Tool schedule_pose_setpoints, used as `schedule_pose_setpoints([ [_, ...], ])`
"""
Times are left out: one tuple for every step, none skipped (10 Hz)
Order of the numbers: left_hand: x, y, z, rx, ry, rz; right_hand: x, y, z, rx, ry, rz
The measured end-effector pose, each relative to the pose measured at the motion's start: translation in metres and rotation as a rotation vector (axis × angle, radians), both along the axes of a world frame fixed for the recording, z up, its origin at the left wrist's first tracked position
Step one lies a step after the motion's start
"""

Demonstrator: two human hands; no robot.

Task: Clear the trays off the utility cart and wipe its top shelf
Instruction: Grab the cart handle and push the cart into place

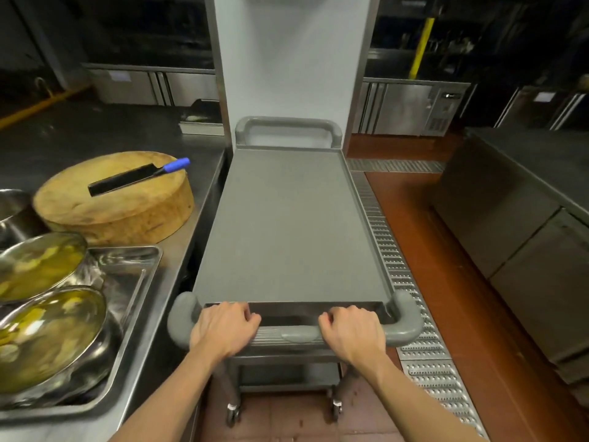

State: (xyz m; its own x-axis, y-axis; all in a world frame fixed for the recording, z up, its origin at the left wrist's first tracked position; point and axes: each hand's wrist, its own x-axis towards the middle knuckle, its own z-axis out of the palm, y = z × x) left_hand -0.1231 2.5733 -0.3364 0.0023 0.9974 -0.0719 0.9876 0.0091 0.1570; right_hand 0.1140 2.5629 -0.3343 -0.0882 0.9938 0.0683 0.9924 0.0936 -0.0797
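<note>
A grey utility cart stands straight ahead of me, and its top shelf is bare, with nothing lying on it. My left hand and my right hand are both wrapped around the cart's near handle, left and right of its middle. A steel tray rests on the counter at my left and holds two steel bowls of yellowish liquid. No cloth is in view.
On the steel counter at left lie a round wooden chopping block and a blue-handled cleaver. A white pillar stands just beyond the cart. A metal floor drain grate runs along the cart's right; steel cabinets stand further right.
</note>
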Motion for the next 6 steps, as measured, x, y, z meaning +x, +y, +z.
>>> schedule_pose_setpoints([
  [-0.008,0.001,0.001,0.017,-0.025,0.007,-0.005,0.001,0.000,0.002,0.020,0.009],
  [-0.012,0.001,-0.001,0.034,-0.043,-0.001,-0.008,0.001,0.001,-0.015,0.037,0.001],
  [-0.010,0.000,-0.002,0.062,-0.031,-0.021,-0.007,0.001,-0.001,-0.017,0.035,-0.016],
  [-0.010,0.001,-0.002,0.085,-0.070,-0.028,-0.007,-0.001,0.001,-0.012,0.063,-0.029],
  [-0.018,-0.008,-0.002,0.119,-0.396,0.007,-0.008,-0.008,0.007,-0.029,0.160,-0.041],
  [-0.027,-0.021,0.015,0.185,-0.702,0.019,-0.008,-0.024,0.025,0.028,0.288,-0.111],
])
